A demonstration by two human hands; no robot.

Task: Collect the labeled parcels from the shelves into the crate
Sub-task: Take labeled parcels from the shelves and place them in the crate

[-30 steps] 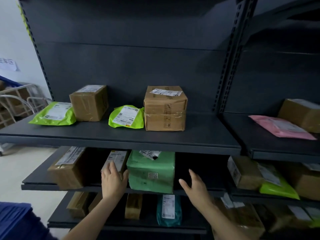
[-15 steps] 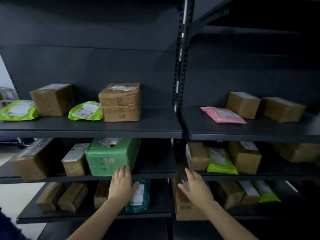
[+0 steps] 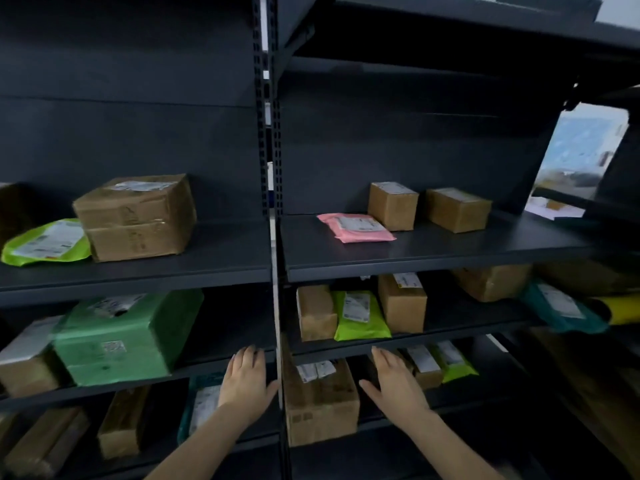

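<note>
Cardboard parcel [image 3: 320, 403] end-on, long axis running rearward

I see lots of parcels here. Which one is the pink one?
The flat pink mailer lying on the upper right shelf, just left of a small brown box. The other parcels look brown, green or teal.

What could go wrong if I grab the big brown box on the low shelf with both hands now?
1. The brown box seems to stick out past its shelf; a loose hold could tip it forward.
2. The left hand is left of the upright post and may hit it while crossing.
3. The right hand is close to a small box and may knock it.
</note>
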